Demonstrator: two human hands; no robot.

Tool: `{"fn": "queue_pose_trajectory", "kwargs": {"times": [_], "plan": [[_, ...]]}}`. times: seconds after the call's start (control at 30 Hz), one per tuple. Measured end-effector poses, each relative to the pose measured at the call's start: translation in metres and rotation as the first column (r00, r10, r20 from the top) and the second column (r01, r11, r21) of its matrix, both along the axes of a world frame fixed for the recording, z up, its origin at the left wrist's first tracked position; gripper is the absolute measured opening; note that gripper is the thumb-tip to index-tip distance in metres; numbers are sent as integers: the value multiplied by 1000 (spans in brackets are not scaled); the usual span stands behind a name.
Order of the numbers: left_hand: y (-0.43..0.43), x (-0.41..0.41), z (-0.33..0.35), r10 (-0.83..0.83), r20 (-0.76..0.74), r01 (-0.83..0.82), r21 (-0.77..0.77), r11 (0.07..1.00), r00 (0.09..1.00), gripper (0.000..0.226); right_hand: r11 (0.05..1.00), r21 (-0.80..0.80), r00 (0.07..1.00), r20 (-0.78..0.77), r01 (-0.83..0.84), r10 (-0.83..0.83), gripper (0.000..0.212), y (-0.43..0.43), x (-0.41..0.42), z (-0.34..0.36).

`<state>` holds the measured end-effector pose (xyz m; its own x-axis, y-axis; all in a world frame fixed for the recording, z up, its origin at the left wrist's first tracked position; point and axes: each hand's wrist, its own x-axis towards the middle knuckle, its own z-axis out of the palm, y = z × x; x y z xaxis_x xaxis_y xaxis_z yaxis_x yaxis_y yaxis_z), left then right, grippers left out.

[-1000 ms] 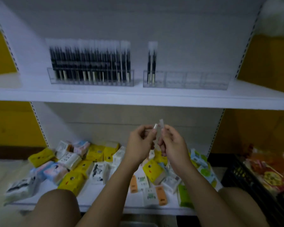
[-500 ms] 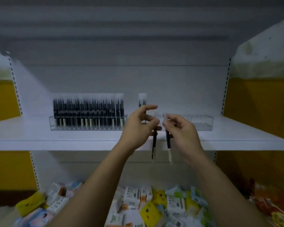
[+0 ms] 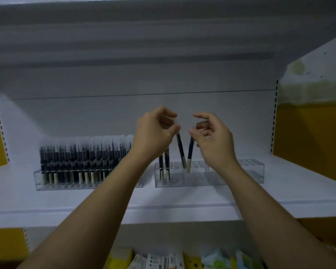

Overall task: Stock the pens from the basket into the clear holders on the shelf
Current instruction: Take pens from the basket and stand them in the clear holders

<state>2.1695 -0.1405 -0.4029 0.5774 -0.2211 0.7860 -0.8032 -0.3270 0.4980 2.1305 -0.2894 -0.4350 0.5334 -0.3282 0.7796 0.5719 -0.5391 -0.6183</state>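
Head view | left hand [image 3: 153,133] pinches the left pen [image 3: 180,150] by its top, right hand [image 3: 213,140] pinches the right pen [image 3: 190,150] likewise | both slant in a V, lower tips meeting at the top of the clear holder [image 3: 254,171], hands above it | each wants standing upright first, I'd say.

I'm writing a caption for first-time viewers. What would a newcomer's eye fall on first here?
At centre, the left hand and the right hand each pinch a dark pen by its top; the left pen and the right pen form a V, tips meeting at the nearly empty clear holder on the white shelf. Left of it stands a second holder packed with a row of pens.
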Motion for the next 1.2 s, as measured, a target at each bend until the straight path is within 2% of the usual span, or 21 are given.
{"fn": "queue_pose_trajectory", "kwargs": {"times": [0.13, 0.27, 0.73, 0.9, 1.07, 1.2], "plan": [[-7, 21, 11, 85, 145, -96, 69, 993, 986, 16, 998, -54, 999, 37, 34, -32, 28, -3, 25, 13], [-11, 41, 14, 107, 166, -126, 104, 987, 980, 16, 998, -45, 999, 36, 34, -32, 28, -7, 50, 15], [-19, 71, -6, 112, -8, -104, 304, 947, 994, 10, 998, 57, 999, 4, 32, -33, 27, -25, 86, -2], [-20, 74, -5, 139, -7, -130, 298, 946, 990, 8, 1000, -14, 1000, -6, 15, -16, 29, -22, 84, 0], [-19, 81, -9, 165, -98, -120, 360, 925, 981, 9, 995, -100, 1000, -7, 26, -27, 30, -18, 81, 6], [-17, 76, -13, 143, -68, -112, 342, 933, 987, 8, 994, -94, 998, -18, 61, -63, 30, -23, 75, 8]]}}
